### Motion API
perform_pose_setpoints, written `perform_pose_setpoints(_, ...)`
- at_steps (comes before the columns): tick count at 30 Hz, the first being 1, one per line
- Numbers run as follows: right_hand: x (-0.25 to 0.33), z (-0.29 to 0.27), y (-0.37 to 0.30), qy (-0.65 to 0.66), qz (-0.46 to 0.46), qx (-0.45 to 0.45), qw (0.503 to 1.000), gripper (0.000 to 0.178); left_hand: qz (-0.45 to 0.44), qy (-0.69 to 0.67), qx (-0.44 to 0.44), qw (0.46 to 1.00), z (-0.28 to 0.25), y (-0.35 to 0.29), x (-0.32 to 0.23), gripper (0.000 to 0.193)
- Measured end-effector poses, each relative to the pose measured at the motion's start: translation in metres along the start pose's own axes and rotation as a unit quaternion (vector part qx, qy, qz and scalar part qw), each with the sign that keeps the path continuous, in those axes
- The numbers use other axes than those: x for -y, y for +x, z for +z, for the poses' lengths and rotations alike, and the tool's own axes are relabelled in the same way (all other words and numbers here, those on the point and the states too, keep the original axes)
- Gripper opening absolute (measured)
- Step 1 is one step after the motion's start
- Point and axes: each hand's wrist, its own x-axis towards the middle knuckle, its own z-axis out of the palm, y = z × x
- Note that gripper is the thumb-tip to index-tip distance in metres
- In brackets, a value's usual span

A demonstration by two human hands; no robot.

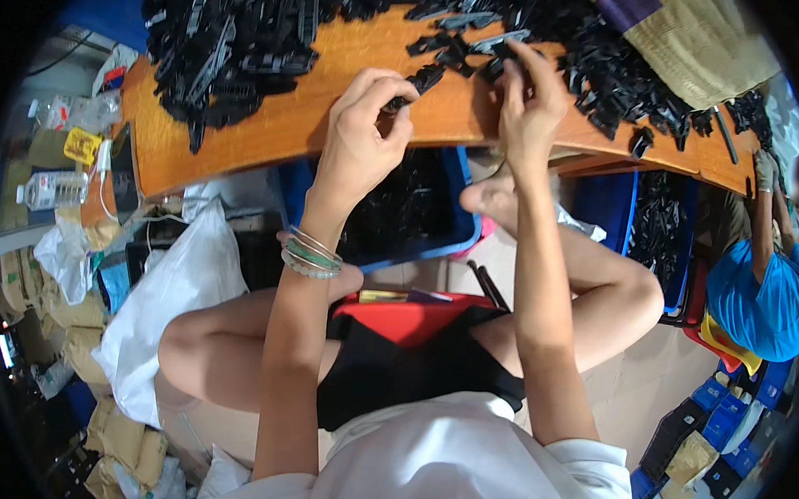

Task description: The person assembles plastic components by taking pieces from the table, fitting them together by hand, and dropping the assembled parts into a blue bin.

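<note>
My left hand (360, 132) is closed, thumb and fingers pinched round a small black plastic part (427, 78) that juts out toward the right over the orange-brown wooden table (346, 46). Over the same table, my right hand (532, 117) has its fingers bent and apart. Its fingertips are close to a few loose black plastic parts (448, 46) and a grey strip-shaped part (499, 42); whether they touch one is hard to make out.
Heaps of black plastic parts (239, 42) cover the table's left and far side, with another pile (616, 89) at right beside a woven sack (694, 44). Below the edge stand a blue bin (464, 194) and another blue bin (628, 215). A co-worker in blue (754, 292) sits far right.
</note>
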Motion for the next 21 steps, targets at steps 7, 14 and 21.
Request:
perform_pose_setpoints(7, 0.014, -0.008, -0.016, 0.049, 0.080, 0.074, 0.993, 0.029, -0.053, 0.040, 0.045, 0.997, -0.013, -0.011, 0.008, 0.019)
perform_pose_setpoints(14, 0.035, -0.024, -0.018, 0.007, 0.050, 0.284, 0.957, 0.026, -0.076, -0.026, 0.125, 0.989, -0.027, -0.009, 0.018, 0.024)
perform_pose_setpoints(21, 0.041, -0.007, -0.016, 0.022, 0.019, 0.305, 0.952, 0.026, -0.083, -0.053, 0.143, 0.985, -0.025, -0.002, 0.015, 0.028)
